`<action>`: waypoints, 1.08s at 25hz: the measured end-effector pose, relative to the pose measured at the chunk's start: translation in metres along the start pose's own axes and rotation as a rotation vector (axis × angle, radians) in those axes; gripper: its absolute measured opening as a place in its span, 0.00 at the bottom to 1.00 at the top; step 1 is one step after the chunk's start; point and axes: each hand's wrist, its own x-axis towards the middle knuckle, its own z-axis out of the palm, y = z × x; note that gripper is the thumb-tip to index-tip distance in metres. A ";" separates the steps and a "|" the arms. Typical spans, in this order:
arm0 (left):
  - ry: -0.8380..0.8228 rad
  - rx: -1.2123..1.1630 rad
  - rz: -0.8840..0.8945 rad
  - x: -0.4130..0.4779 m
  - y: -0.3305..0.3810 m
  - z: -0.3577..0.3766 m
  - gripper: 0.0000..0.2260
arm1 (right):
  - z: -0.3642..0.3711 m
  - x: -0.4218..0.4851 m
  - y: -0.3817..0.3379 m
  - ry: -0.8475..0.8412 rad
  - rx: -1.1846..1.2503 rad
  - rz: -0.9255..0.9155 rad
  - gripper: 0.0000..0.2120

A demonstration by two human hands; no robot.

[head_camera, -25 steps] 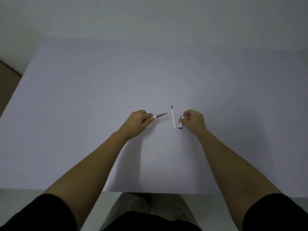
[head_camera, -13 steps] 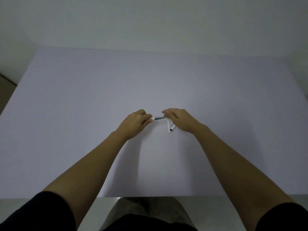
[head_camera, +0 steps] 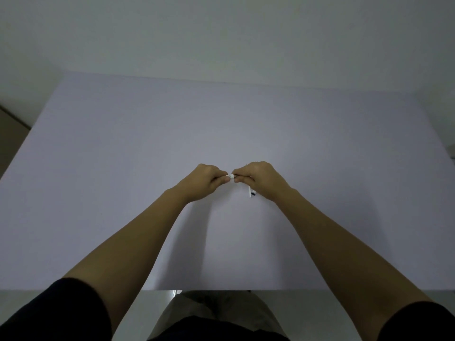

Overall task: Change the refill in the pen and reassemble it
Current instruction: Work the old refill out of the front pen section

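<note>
Pale lilac table [head_camera: 123, 193], grey wall behind | mid-table we see left hand [head_camera: 204, 180] and right hand [head_camera: 261, 179] both pinched on pen [head_camera: 231, 179] | refill [head_camera: 250, 194] pokes below right hand

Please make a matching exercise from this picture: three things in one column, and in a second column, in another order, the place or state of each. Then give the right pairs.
Things:
1. left hand
2. right hand
3. table

States:
A. pale surface under both hands
B. closed on the pen from the left side
C. pinches the pen from the right, with white parts sticking out below it

Pairs: 1-B, 2-C, 3-A
</note>
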 end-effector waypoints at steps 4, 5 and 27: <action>-0.005 0.050 0.023 -0.003 -0.004 -0.005 0.13 | -0.001 -0.001 0.003 -0.030 0.131 0.110 0.12; -0.004 0.064 0.037 -0.004 -0.004 -0.006 0.13 | -0.001 -0.001 0.004 -0.059 0.120 0.119 0.11; 0.111 0.096 0.175 -0.014 0.003 -0.011 0.10 | -0.020 -0.006 -0.006 0.000 0.165 0.075 0.07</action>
